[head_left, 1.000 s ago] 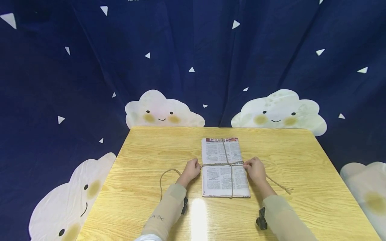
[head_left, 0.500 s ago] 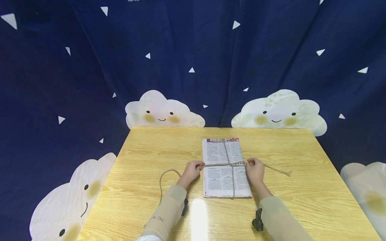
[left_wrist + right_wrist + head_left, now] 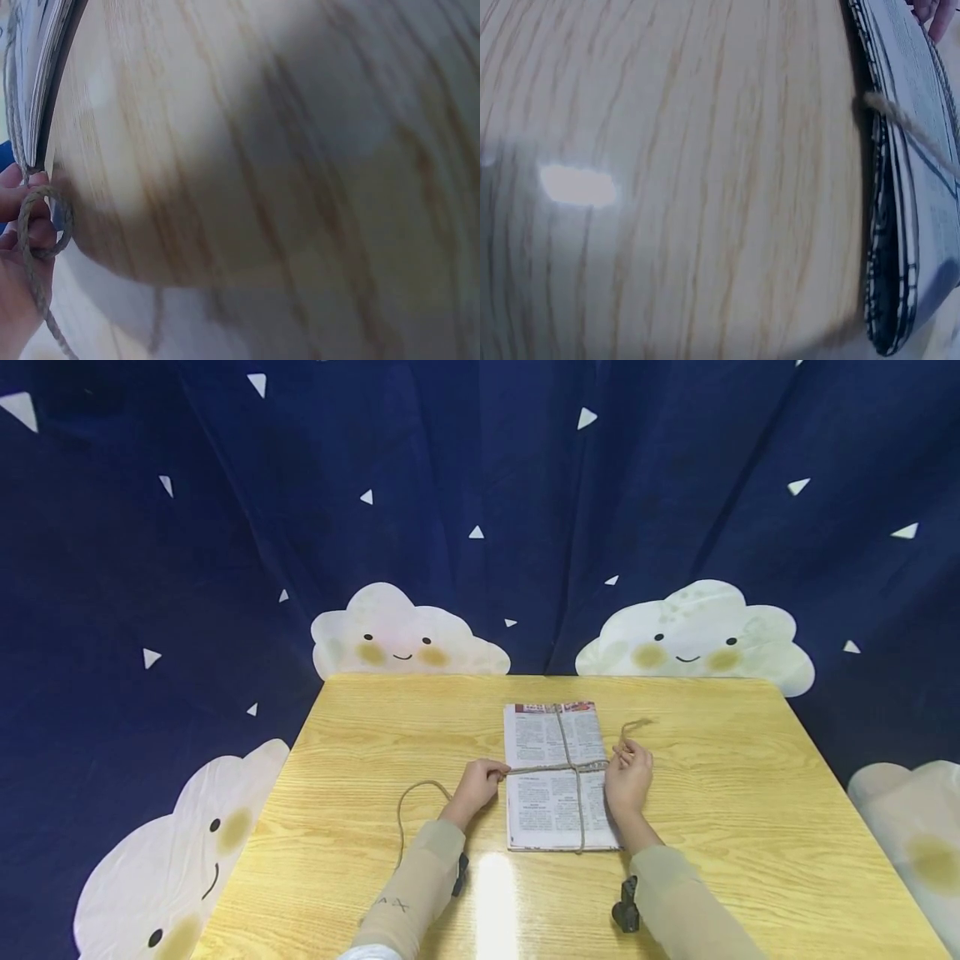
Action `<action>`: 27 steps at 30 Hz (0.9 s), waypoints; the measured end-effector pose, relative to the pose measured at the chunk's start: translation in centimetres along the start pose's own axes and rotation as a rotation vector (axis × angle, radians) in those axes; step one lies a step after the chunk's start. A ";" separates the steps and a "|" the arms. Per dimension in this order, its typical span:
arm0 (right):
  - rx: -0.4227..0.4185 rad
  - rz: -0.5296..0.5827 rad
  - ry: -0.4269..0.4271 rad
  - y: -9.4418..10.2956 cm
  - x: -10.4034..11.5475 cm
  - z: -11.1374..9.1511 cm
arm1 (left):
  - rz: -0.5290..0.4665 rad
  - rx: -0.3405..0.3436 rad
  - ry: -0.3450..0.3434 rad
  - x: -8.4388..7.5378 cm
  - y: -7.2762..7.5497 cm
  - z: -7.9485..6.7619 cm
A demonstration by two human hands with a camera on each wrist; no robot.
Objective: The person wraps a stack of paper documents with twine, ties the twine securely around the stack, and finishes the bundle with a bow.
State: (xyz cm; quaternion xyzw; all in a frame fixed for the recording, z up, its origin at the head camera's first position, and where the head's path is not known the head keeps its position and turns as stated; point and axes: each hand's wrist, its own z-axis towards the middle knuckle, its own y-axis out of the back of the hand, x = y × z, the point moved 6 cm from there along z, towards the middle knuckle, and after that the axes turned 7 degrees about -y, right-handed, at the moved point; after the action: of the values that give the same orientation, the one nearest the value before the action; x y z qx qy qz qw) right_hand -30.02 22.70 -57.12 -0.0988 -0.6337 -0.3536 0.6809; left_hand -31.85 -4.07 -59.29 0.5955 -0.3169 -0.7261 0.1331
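Observation:
A folded newspaper bundle [image 3: 532, 814] lies on the table with brown twine [image 3: 579, 810] crossed over its top, one strand lengthwise and one across. At its left edge my left hand [image 3: 476, 785] pinches the cross strand. In the left wrist view, a loop of twine [image 3: 69, 217] hangs by the fingers of my left hand [image 3: 22, 277]. My right hand [image 3: 628, 783] holds the twine at the bundle's right edge, its frayed end sticking up past the fingers. The right wrist view shows the bundle's layered edge [image 3: 911, 247] with twine [image 3: 900, 116] wrapped round it.
The wooden table [image 3: 750, 793] extends round the bundle, with a curved loose length of twine [image 3: 405, 806] left of my left forearm. A dark blue curtain [image 3: 450, 460] with clouds and white triangles hangs behind. Small black devices [image 3: 626, 906] sit at the wrists.
My right hand has shifted slightly left and turned; its twine end, which pointed right, now points up and away. The bundle has moved slightly right, while the left hand keeps its pinch.

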 end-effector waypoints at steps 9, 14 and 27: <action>0.005 0.261 -0.304 0.5 -1.5 0.5 | -0.015 -0.017 -0.057 -0.3 0.3 -0.1; 0.217 0.614 -0.523 -0.2 -2.1 0.9 | -0.002 -0.009 -0.026 0.0 0.1 0.1; 0.725 0.230 -0.411 -2.2 -2.6 1.3 | 0.000 -0.016 -0.051 -0.2 0.3 0.0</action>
State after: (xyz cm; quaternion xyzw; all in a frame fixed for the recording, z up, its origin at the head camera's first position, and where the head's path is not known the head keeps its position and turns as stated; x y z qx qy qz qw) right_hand -32.22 22.77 -60.00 0.0084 -0.8243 -0.0030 0.5661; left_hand -31.87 -4.14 -58.94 0.5757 -0.3145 -0.7436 0.1296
